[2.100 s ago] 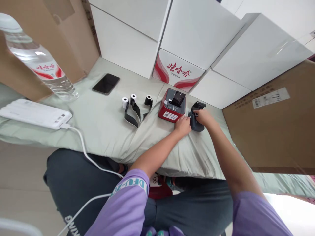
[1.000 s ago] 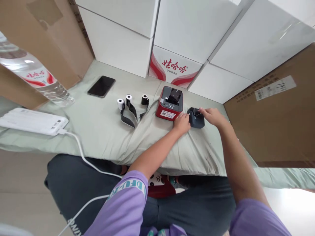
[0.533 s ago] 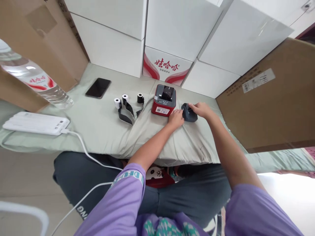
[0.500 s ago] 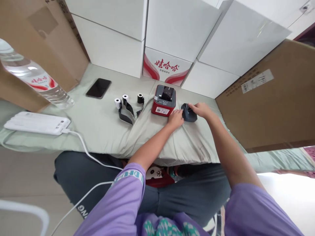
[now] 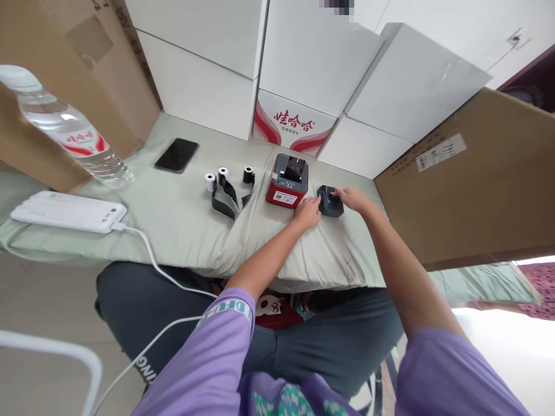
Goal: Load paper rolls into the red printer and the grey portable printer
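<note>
Where hands (image 5: pixel 309 211) meet, black cover (image 5: pixel 329 201) flat.

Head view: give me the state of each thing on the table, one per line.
Red printer: upright, top lid shut, untouched.
Black part: flat on the cloth, both hands on it.
Left hand: touching the black part's near-left edge.
Right hand: fingers on top of the black part.
Paper rolls: standing, strips trailing.
Phone: flat, screen dark.
Bottle: capped.

Black device's (image 5: pixel 330 201) raised lid now down flat.
</note>
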The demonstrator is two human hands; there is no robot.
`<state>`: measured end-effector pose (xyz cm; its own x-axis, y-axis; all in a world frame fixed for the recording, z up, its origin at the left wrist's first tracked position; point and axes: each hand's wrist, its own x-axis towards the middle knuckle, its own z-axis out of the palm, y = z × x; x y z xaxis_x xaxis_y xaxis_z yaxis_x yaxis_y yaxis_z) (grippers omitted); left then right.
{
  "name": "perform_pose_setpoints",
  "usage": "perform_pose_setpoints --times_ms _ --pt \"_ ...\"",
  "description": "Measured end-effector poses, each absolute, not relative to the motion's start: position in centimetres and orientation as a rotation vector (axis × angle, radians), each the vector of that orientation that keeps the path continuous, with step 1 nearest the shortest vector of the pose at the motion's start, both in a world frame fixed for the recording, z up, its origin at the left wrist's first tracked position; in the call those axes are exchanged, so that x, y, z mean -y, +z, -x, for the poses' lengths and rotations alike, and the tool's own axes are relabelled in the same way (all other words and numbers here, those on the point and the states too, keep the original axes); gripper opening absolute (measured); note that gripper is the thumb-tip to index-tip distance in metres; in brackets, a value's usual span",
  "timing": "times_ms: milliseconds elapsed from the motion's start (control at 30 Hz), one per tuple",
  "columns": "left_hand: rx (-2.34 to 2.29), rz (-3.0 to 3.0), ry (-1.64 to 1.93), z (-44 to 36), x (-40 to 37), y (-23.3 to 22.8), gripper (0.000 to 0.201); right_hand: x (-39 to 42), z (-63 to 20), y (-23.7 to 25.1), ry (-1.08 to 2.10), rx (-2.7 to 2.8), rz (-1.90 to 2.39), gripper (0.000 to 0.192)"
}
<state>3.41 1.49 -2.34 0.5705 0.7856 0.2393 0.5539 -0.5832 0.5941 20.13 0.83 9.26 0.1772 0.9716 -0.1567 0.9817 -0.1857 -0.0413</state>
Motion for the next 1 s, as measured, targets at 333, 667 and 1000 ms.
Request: perform_pose_setpoints --times_ms 333,667,1000 --pt "-1.069 -2.338 0.746 -3.7 -1.8 -2.8 0.059 0.6 -22.6 3.4 -0.400 -2.318 -3.291 0.065" --pt "-0.744 -2.321 1.234 -2.8 -0.8 0.5 0.047 -0.1 -22.0 -3.2 -0.475 -2.187 -3.877 0.053" --pt "-1.025 -1.003 1.419 8.8 -11.1 1.8 0.083 -0.8 -22.8 -4.1 -0.682 -2.196 -3.944 0.056"
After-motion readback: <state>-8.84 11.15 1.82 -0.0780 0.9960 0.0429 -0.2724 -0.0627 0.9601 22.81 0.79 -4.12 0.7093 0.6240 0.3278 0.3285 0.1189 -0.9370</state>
